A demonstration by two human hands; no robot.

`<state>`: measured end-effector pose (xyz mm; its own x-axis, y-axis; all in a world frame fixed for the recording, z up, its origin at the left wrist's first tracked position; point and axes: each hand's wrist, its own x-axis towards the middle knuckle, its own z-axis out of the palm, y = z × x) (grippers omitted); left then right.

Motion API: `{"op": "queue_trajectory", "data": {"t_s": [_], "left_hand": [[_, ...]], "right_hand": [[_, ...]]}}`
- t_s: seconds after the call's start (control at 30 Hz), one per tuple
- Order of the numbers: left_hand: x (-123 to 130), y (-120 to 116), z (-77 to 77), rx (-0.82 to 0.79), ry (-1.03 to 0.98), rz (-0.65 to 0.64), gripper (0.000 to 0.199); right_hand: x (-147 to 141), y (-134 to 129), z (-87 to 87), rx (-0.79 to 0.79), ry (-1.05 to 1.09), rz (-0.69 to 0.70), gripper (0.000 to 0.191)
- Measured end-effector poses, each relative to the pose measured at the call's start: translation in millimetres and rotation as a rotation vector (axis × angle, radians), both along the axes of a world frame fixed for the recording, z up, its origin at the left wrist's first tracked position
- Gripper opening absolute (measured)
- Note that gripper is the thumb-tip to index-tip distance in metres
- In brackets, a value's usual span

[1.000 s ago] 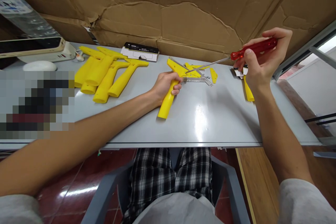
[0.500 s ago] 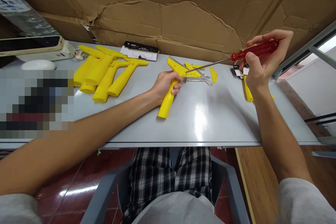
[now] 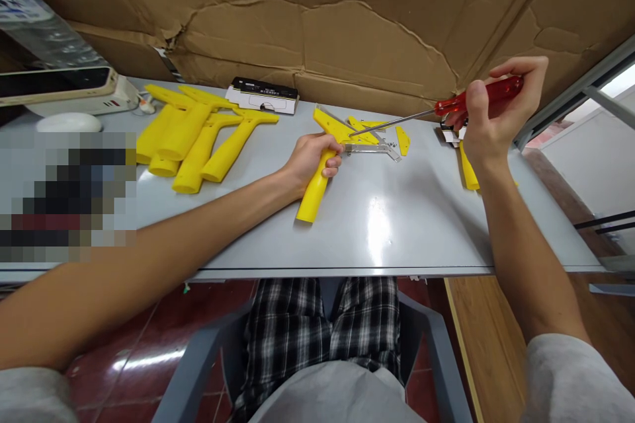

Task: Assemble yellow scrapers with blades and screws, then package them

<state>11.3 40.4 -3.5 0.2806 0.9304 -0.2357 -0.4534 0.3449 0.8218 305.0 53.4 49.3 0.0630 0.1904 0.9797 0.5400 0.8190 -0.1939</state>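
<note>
My left hand (image 3: 315,157) is wrapped around a yellow plastic handle (image 3: 312,199), near its wider head, and presses it on the grey table. In my right hand (image 3: 496,106) is a screwdriver (image 3: 451,106) with a clear red grip. Its long shaft slants down to the left, and the tip meets the handle's head just beyond my left fingers. A metal strip (image 3: 370,148) sticks out to the right beside the head. Small yellow plates (image 3: 403,141) and tiny screws (image 3: 391,143) lie right behind it.
Several more yellow handles (image 3: 218,152) lie in a pile at the left. A black-and-white box (image 3: 262,94) stands against the cardboard (image 3: 347,39). Another yellow piece (image 3: 469,168) lies behind my right wrist. At far left are a phone (image 3: 54,82), a white mouse (image 3: 69,123) and a bottle (image 3: 44,26).
My right fingers and thumb have shifted their hold around the screwdriver's grip, the thumb now higher up. The tip stays on the yellow handle, and my left hand keeps its place.
</note>
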Motion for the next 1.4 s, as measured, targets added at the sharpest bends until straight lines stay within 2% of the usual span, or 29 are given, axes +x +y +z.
{"op": "queue_trajectory", "data": {"t_s": [0.1,0.17,0.23,0.3,0.4,0.47,0.57,0.7,0.87,1.13,1.27,1.4], "left_hand": [[0.5,0.5,0.0,-0.005,0.006,0.011,0.018],[0.6,0.7,-0.1,-0.007,0.01,0.017,0.016],[0.5,0.8,-0.2,-0.009,0.007,0.018,0.015],[0.2,0.5,-0.1,-0.012,0.001,0.016,0.016],[-0.2,-0.1,0.7,-0.01,0.001,0.014,0.017],[-0.2,-0.5,1.4,-0.008,0.008,0.011,0.015],[0.0,-0.8,2.0,-0.005,0.013,0.007,0.013],[0.2,-0.7,1.6,-0.015,0.003,0.014,0.015],[0.1,-0.5,1.3,-0.044,-0.023,0.028,0.02],[-0.6,-1.7,1.3,-0.014,0.004,0.013,0.021],[-0.5,-1.5,0.6,0.002,0.008,0.018,0.019],[0.4,-1.3,0.9,-0.012,-0.005,0.029,0.022]], "right_hand": [[-0.7,1.0,-1.1,0.007,0.006,0.087,0.053],[-1.2,0.7,-2.2,-0.04,0.006,0.118,0.061],[-0.9,0.2,-3.0,-0.102,-0.001,0.115,0.061],[0.7,0.3,-3.0,-0.123,0.002,0.074,0.059],[4.1,1.8,-2.5,-0.081,0.017,-0.054,0.06],[5.2,2.5,-2.7,-0.057,0.022,-0.087,0.06],[3.8,2.6,-3.6,-0.07,0.012,-0.004,0.056],[0.8,2.7,-4.1,-0.055,0.02,0.08,0.064],[-1.0,1.4,-2.3,-0.104,-0.015,0.102,0.05],[-0.9,-1.2,-0.4,-0.017,0.025,-0.111,0.051],[2.4,1.8,-2.2,-0.021,0.014,-0.054,0.045],[-0.3,1.3,-2.2,-0.021,-0.004,0.04,0.058]]}}
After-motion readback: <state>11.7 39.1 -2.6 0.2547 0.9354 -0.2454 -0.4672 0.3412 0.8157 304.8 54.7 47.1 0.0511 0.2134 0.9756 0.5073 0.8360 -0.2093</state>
